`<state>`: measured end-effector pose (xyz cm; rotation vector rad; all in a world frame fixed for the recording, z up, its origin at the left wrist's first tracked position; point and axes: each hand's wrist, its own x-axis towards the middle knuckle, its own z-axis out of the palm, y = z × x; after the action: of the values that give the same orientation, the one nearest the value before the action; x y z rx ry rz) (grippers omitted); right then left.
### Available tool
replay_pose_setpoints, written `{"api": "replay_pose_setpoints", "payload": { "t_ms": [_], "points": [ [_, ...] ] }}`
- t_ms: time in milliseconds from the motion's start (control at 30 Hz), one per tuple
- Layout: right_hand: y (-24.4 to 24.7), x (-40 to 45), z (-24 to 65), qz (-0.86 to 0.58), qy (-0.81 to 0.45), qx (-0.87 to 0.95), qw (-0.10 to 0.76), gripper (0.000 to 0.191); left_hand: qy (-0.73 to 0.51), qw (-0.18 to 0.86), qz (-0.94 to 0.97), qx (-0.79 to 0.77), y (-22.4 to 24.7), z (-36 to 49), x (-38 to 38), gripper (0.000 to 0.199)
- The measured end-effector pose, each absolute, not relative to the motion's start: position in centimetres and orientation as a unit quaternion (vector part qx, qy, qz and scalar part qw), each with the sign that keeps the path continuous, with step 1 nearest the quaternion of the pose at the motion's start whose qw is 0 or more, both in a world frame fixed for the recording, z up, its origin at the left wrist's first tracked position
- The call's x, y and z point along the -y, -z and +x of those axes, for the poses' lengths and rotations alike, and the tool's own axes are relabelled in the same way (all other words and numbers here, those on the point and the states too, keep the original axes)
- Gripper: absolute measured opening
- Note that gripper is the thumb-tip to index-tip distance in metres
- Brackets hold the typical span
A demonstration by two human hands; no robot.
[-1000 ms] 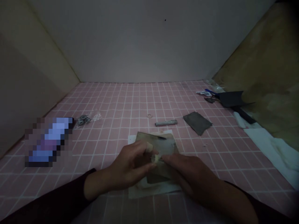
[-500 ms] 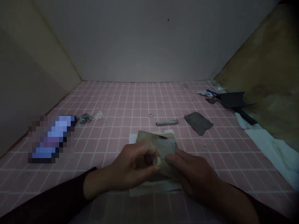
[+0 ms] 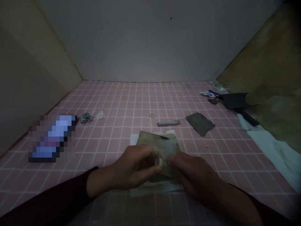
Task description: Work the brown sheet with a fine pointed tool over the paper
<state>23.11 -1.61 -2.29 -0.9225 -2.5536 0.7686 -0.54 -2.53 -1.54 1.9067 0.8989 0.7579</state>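
Note:
Between the thumb and fingers of my left hand [image 3: 134, 168] is a small pale ring [image 3: 159, 162], held upright. My right hand [image 3: 195, 171] is closed in a pinch on a thin tool [image 3: 166, 160], whose tip points at the ring; most of the tool is hidden by the fingers. Beneath both hands lies a grey-brown sheet [image 3: 156, 142] on top of white paper [image 3: 172, 187]. Beyond the sheet, a second thin ring [image 3: 152, 115] and a grey cylindrical stick [image 3: 168, 123] rest on the pink checked cloth.
A blurred phone [image 3: 55, 136] lies at left beside a clear bag of metal parts [image 3: 86, 118]. Dark sandpaper-like sheets [image 3: 200, 124] lie right of the stick. Far right are a black dustpan-like object [image 3: 235, 101] and white tissue [image 3: 275, 153].
The view has shifted very slightly. Both hands keep nearly the same place, and the ring in my left hand has turned a little.

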Motion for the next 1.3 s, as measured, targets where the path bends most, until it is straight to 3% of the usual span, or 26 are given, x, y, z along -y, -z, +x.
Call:
{"api": "replay_pose_setpoints", "payload": {
  "t_ms": [67,133,233,333,400,467,600,667,733,867,933,1133,1300],
  "points": [
    [2.7,2.0,23.1,-0.303,-0.187,0.919,0.173,0.023,-0.315,0.477,0.737,-0.362,1.7,-0.5,2.5,0.012],
    [2.6,2.1,23.1,-0.296,-0.204,0.916,0.177,0.023,-0.316,0.481,0.735,-0.358,1.7,-0.5,2.5,0.012],
    [1.7,1.5,23.0,-0.324,-0.386,0.852,0.146,0.023,-0.306,0.414,0.783,-0.347,1.6,-0.7,2.3,0.008],
    [0.7,0.6,22.9,-0.322,-0.629,0.705,0.061,0.032,-0.278,0.364,0.833,-0.312,1.4,-0.8,2.2,0.007],
    [0.5,0.3,22.9,-0.306,-0.695,0.650,0.031,0.033,-0.267,0.360,0.842,-0.300,1.3,-0.8,2.2,0.009],
    [0.8,0.4,22.9,-0.311,-0.633,0.707,0.058,0.032,-0.272,0.375,0.830,-0.311,1.3,-0.7,2.3,0.006],
    [2.1,1.6,23.1,-0.317,-0.297,0.887,0.158,0.019,-0.292,0.471,0.758,-0.344,1.3,-0.5,2.3,0.010],
    [2.4,2.1,23.1,-0.307,-0.210,0.912,0.174,0.022,-0.300,0.502,0.730,-0.353,1.2,-0.4,2.3,0.011],
    [2.2,2.0,23.1,-0.315,-0.241,0.902,0.169,0.020,-0.299,0.491,0.736,-0.356,1.2,-0.4,2.2,0.011],
    [0.7,1.0,23.0,-0.321,-0.526,0.782,0.089,0.029,-0.273,0.410,0.808,-0.322,1.3,-0.6,2.1,0.004],
    [0.3,0.6,22.9,-0.312,-0.601,0.732,0.069,0.032,-0.270,0.398,0.819,-0.312,1.4,-0.7,2.1,0.007],
    [1.5,1.4,22.9,-0.331,-0.374,0.856,0.136,0.020,-0.274,0.540,0.716,-0.346,1.4,-0.2,2.5,0.010],
    [2.7,2.4,23.1,-0.308,-0.173,0.922,0.157,0.029,-0.280,0.558,0.688,-0.369,1.7,0.0,2.8,0.013]
  ]
}}
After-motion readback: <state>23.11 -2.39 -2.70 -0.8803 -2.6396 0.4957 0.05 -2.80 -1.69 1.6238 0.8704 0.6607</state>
